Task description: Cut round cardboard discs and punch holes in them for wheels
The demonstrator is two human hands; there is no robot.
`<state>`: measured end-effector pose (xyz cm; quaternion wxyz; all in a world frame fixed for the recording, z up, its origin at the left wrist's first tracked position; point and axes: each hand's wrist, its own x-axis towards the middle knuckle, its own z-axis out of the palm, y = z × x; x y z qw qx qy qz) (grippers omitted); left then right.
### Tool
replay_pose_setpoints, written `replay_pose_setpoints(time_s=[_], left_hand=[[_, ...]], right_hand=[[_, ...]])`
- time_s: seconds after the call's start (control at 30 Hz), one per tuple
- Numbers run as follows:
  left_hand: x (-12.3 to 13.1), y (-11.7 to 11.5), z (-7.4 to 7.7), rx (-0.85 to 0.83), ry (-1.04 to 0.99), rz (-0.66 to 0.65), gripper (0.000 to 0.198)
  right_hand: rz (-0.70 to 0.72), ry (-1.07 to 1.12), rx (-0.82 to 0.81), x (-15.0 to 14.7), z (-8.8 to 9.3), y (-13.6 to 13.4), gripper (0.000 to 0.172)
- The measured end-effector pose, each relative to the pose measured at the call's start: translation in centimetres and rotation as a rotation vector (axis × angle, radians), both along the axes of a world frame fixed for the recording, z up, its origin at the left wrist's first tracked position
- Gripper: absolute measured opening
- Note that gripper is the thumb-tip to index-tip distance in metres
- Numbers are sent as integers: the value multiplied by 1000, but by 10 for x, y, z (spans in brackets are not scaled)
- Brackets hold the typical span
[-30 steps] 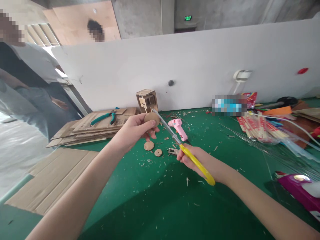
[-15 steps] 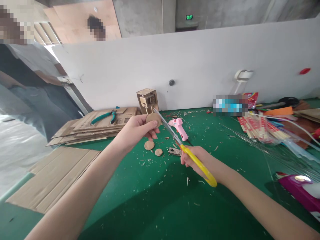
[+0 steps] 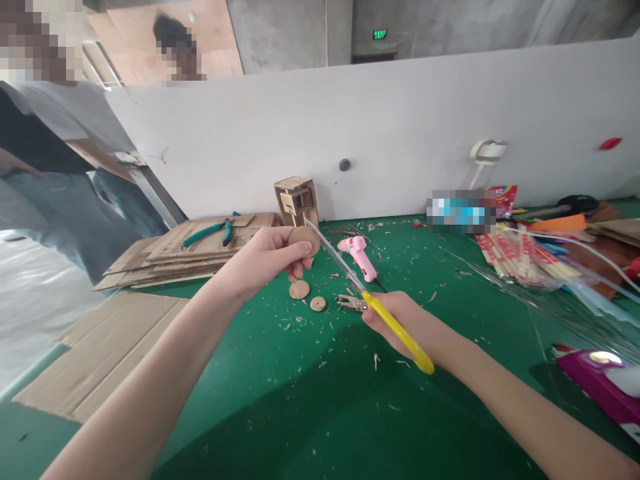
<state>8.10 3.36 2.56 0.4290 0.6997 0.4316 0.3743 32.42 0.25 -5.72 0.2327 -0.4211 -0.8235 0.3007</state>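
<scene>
My left hand (image 3: 265, 259) pinches a small round cardboard disc (image 3: 304, 239) above the green table (image 3: 310, 400). My right hand (image 3: 400, 320) grips yellow-handled scissors (image 3: 367, 303), whose long blades reach up to the disc's right edge. Two more cardboard discs (image 3: 300, 289) lie on the table just below my left hand, beside a small metal tool (image 3: 350, 303). A pink glue gun (image 3: 359, 256) lies behind the scissor blades.
A small cardboard box model (image 3: 296, 201) stands against the white partition (image 3: 400, 120). Flat cardboard sheets (image 3: 195, 250) with green pliers (image 3: 210, 232) lie at the left, packets of sticks (image 3: 525, 260) and a magenta object (image 3: 600, 380) at the right. A person (image 3: 55, 167) stands at far left.
My right hand and the scissors shifted slightly right. The disc stays pinched at the blades. The person at the left moved a little.
</scene>
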Motion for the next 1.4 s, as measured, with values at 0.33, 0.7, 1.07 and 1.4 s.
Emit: replay_pose_setpoints(time_s=[0.33, 0.7, 1.07, 1.4], left_hand=[[-1, 1, -1, -13, 131, -17, 18], [3, 2, -4, -9, -36, 86, 20], [6, 1, -5, 5, -26, 94, 21], [9, 2, -9, 17, 17, 86, 21]], right_hand=[[-79, -82, 55, 4, -2, 8, 41], [27, 169, -144, 5, -10, 6, 35], [10, 171, -208, 0, -5, 1, 37], [17, 144, -130, -3, -7, -1, 40]])
